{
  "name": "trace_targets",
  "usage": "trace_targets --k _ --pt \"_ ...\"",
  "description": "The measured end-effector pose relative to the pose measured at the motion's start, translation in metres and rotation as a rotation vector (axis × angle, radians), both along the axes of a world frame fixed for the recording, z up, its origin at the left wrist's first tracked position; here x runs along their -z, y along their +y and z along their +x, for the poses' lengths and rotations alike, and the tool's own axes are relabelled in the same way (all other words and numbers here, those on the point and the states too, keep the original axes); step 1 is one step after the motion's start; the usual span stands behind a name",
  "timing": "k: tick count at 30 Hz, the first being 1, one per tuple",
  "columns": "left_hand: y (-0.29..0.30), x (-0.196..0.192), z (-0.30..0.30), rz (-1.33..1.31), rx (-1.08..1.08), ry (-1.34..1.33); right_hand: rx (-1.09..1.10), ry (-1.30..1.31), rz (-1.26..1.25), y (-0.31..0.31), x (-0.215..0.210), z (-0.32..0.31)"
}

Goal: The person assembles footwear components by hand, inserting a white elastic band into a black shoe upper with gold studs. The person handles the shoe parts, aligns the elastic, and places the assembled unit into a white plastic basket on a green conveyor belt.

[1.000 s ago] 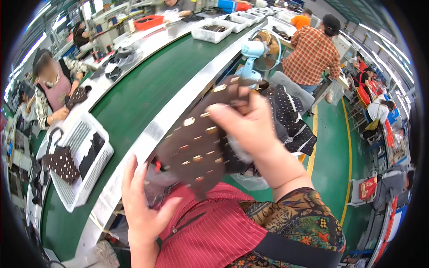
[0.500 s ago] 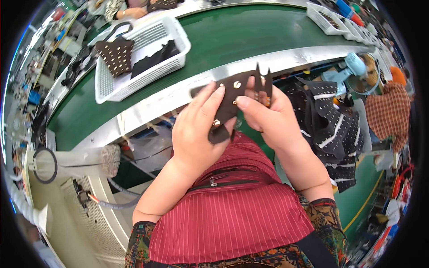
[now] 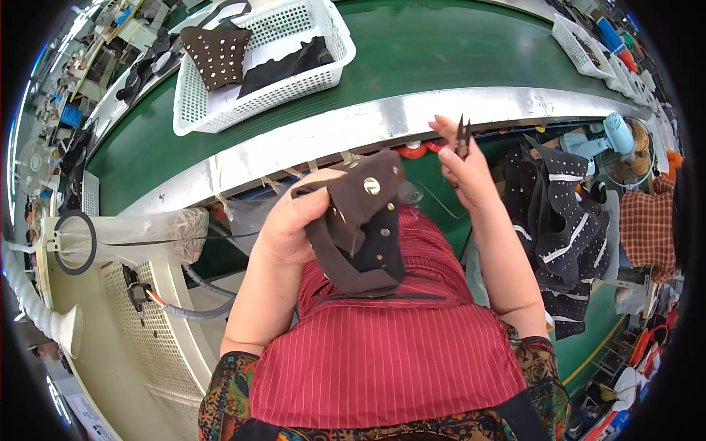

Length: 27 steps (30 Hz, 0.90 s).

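My left hand (image 3: 290,224) grips a dark brown studded leather piece (image 3: 360,220), folded and held up over my red striped apron. A round metal snap shows on its upper flap. My right hand (image 3: 463,165) is raised to the right of it, closed around small thread snips (image 3: 462,137) whose blades point up near the metal edge of the conveyor (image 3: 412,117). The two hands are apart.
A white basket (image 3: 265,66) with another studded brown piece (image 3: 218,53) and dark leather rides on the green belt (image 3: 441,51). A stack of studded dark pieces (image 3: 562,228) hangs at my right. A clear bag on a ring stand (image 3: 125,239) sits at left. More white trays (image 3: 581,40) stand far right.
My hands have parted: the left now holds the leather piece alone, folded lower. The right hand moved away to the right with the snips. The view tilted down toward my lap.
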<state>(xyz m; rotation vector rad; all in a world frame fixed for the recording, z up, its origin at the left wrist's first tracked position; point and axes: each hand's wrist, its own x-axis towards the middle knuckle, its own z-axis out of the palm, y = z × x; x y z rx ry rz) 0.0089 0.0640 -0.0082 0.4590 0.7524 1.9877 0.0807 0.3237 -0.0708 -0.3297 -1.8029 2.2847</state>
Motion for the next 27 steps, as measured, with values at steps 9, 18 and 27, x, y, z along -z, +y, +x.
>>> trace_targets --k 9,18,27 --pt "0.021 0.019 -0.005 0.622 0.317 0.021 -0.444 -0.278 -0.273 -0.079 0.069 -0.01" --pt "-0.024 0.049 -0.044 0.349 -0.38 -0.03 -0.273 -0.108 -0.391 -0.067 0.012 -0.002" --pt "-0.048 0.086 -0.076 -0.291 -0.631 -0.504 0.099 -0.336 0.304 0.039 -0.007 -0.074"
